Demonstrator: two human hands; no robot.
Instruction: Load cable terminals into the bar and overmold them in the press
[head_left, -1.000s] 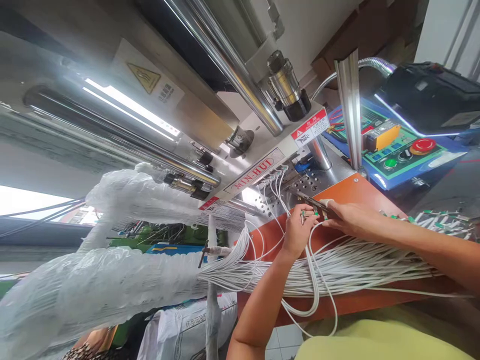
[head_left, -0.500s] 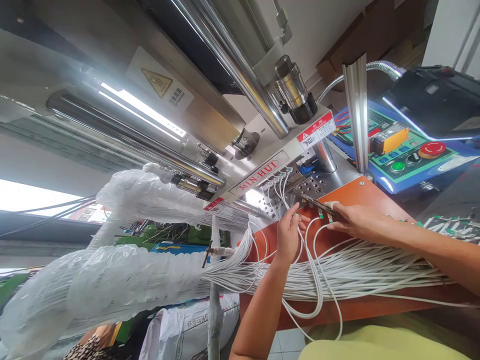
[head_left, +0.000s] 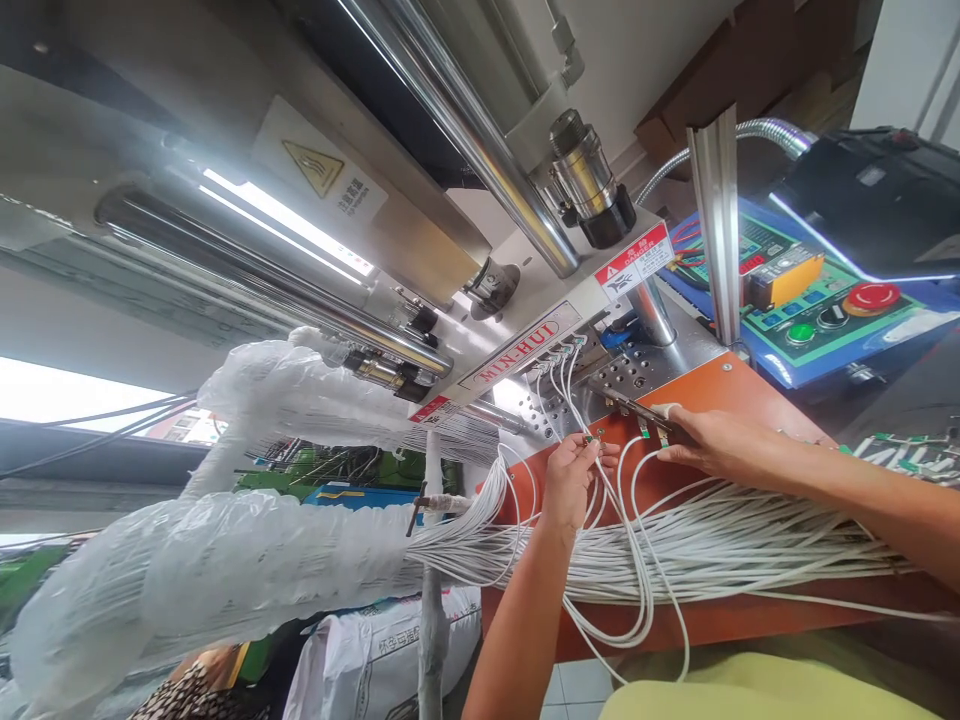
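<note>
My left hand (head_left: 568, 482) is closed, its thumb and fingers pinching a white cable by its small green-tipped end (head_left: 594, 438). To its right, my right hand (head_left: 697, 438) is wrapped round the near end of a dark, narrow metal bar (head_left: 634, 404), its far end over the machine's steel plate. Green-ended connectors (head_left: 644, 430) on white cables sit along the bar's lower side. Behind my hands, several more white cables (head_left: 564, 372) run into the press under the white crossbar (head_left: 517, 355) marked MIN-HUI.
A thick bundle of white cables (head_left: 720, 530) crosses the orange table (head_left: 757, 400). Plastic-wrapped cable bundles (head_left: 225, 560) hang at left. At right are a blue control box (head_left: 810, 365) with a red stop button (head_left: 871, 298) and an upright metal profile (head_left: 716, 230).
My left hand has shifted slightly down and left, and the green cable end in its fingers now shows more clearly. My right hand and the bar have hardly moved.
</note>
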